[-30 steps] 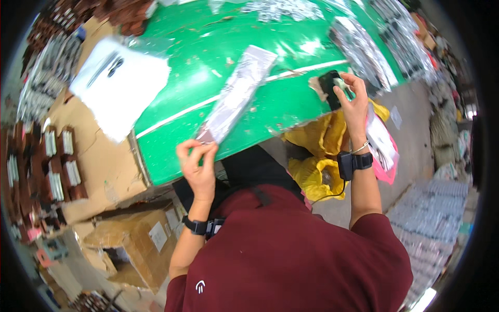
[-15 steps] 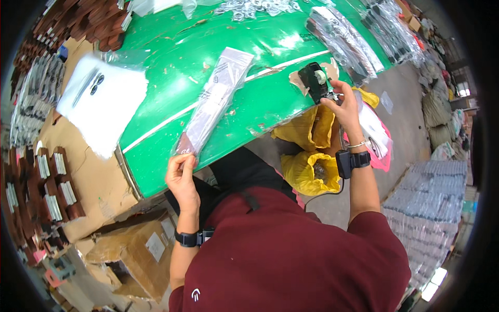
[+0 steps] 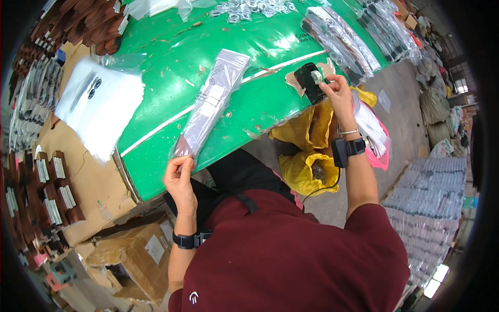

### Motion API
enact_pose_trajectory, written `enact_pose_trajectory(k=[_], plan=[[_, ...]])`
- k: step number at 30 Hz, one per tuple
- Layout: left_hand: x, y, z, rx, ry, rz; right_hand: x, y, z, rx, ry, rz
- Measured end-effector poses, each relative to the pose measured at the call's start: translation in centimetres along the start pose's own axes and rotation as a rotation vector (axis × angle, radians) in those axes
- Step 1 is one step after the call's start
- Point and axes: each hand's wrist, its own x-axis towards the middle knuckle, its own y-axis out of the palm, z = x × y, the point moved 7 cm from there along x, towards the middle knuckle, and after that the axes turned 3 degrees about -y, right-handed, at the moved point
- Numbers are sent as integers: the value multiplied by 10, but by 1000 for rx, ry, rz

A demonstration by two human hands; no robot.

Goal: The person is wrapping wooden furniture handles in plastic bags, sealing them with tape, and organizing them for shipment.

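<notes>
A long clear plastic bag [image 3: 215,93] with a flat brown-and-grey piece inside lies slantwise on the green table [image 3: 171,73]. My left hand [image 3: 179,179] pinches its near end between thumb and fingers, by the table's front edge. Farther right, a black tape dispenser [image 3: 306,88] with a roll of clear tape [image 3: 317,77] stands on torn brown paper at that same edge. My right hand [image 3: 339,96] is at the dispenser, thumb and fingertips closed on the tape at the roll. The exact grip is partly hidden.
White plastic bags [image 3: 109,99] lie stacked at the left. Bagged pieces [image 3: 340,44] and several small bagged rings [image 3: 249,8] lie along the far side. Yellow sacks [image 3: 306,174] stand under the front edge; a cardboard box [image 3: 130,260] sits lower left.
My right hand has shifted from the near end of the tape dispenser up to the tape roll. My left hand keeps its pinch on the bag, nearly still.
</notes>
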Motion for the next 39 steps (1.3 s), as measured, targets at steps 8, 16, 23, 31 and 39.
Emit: enact_pose_trajectory(k=[8,16,23,31,39], plan=[[0,2,0,-27,-20,-56,-38,-28,23,189,52,-9],[2,-2,3,34,-6,-21,-79,-14,-10,519,241,-15],[-2,0,3,13,4,-54,-52,-1,-43,148,35,-86],[-1,7,3,-31,35,-28,-111,104,84,488,197,355],[1,13,7,-22,57,-40,-160,236,207,687,55,761]])
